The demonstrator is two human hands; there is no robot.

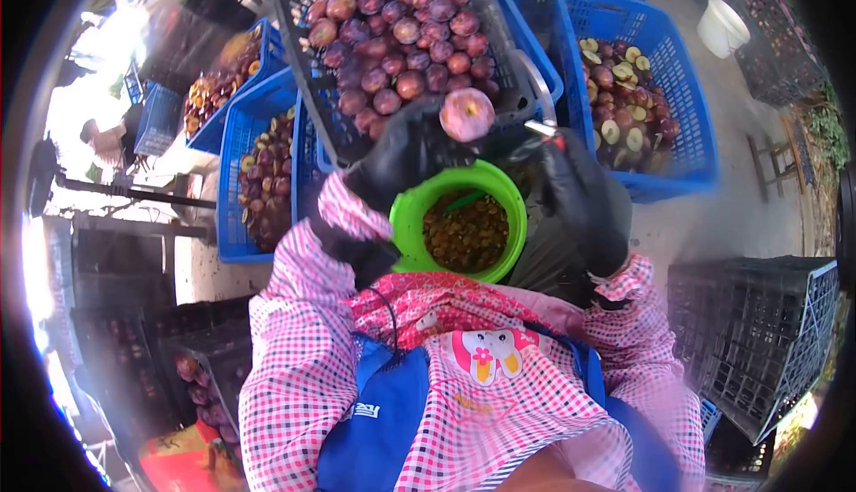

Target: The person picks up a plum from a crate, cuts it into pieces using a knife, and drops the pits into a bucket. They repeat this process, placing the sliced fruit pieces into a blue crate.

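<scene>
Left hand (406, 157) raised, fingers pinching plum (467, 115)

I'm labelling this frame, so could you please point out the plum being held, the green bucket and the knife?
plum (466, 114), head view, cut face.
green bucket (412, 215), head view, left rim.
knife (540, 127), head view, blade.

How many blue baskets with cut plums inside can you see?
3: one blue basket on the right, one on the left by the left hand, and one further back on the left. More blue baskets are partly hidden behind the black crate.
</scene>
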